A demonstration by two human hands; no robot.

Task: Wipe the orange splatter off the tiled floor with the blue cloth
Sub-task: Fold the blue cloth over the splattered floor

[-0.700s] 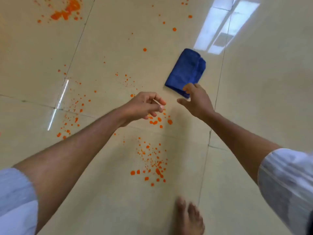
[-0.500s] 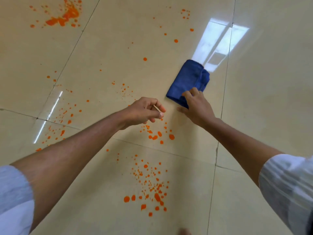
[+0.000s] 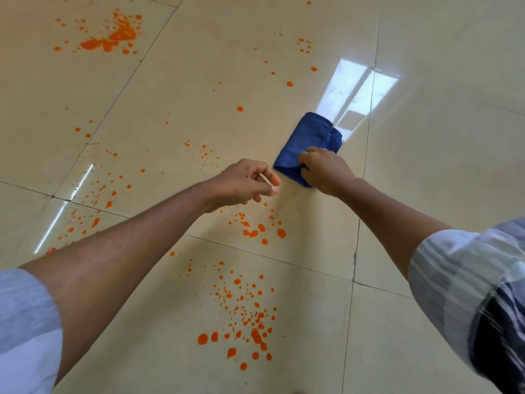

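A folded blue cloth (image 3: 309,137) lies on the cream tiled floor (image 3: 426,155). My right hand (image 3: 326,170) grips its near end, fingers curled into the fabric. My left hand (image 3: 245,182) hovers just left of the cloth, fingers loosely curled with nothing clearly in them. Orange splatter covers the floor: a dense patch (image 3: 244,317) near me, drops (image 3: 261,230) just below my hands, speckles (image 3: 93,200) at the left, and a large smear (image 3: 113,38) at the far left.
Tile grout lines cross the floor, one running down the right side (image 3: 360,223). A bright window reflection (image 3: 358,92) shines just beyond the cloth. Striped sleeves cover both upper arms.
My right hand has come down onto the cloth's near end and closed on it. The view has shifted forward, and the foot at the bottom edge is out of sight.
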